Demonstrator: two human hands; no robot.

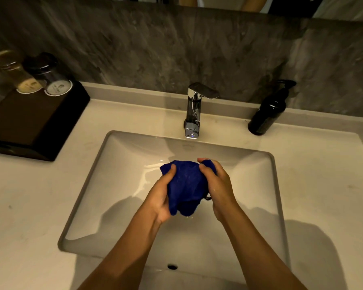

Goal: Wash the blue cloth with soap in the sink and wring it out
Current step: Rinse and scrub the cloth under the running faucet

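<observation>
The blue cloth point(186, 184) is bunched up and wet, held over the middle of the white sink point(122, 164). My left hand point(161, 197) grips its left side with the thumb on top. My right hand point(217, 185) grips its right side, fingers wrapped round the upper corner. A drop hangs under the cloth's lower edge. The chrome tap point(194, 110) stands behind the sink with no water running from it. A dark soap pump bottle point(268, 110) stands on the counter at the back right.
A dark wooden tray point(36, 126) sits on the counter at the left and carries two upturned glasses point(40, 75). The beige counter point(323, 185) surrounds the sink. A stone wall rises behind it. The overflow hole point(172, 266) is in the sink's near wall.
</observation>
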